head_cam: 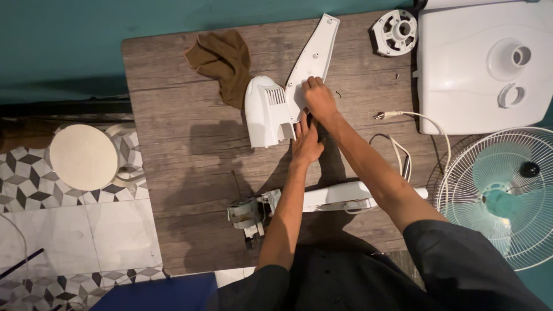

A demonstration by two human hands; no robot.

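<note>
Head camera looked straight down on a wooden table (173, 190). Both hands met at a white motor housing (266, 112) near the table's middle. The right hand (319, 99) pressed closed on the long white cover plate (314, 55) where it met the housing; the left hand (305, 141) lay just below it, fingers flat, whether gripping I could not tell. A brown cloth (222, 60) lay just beside the housing. Nearer the person sat a fan motor (245, 214) on its white neck (340, 197). Off right: fan base (461, 75), wire grille (501, 196).

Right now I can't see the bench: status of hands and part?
Left hand and right hand both on white fan housing. Housing flat on wooden table. Brown cloth beside it, not obstructing.
</note>
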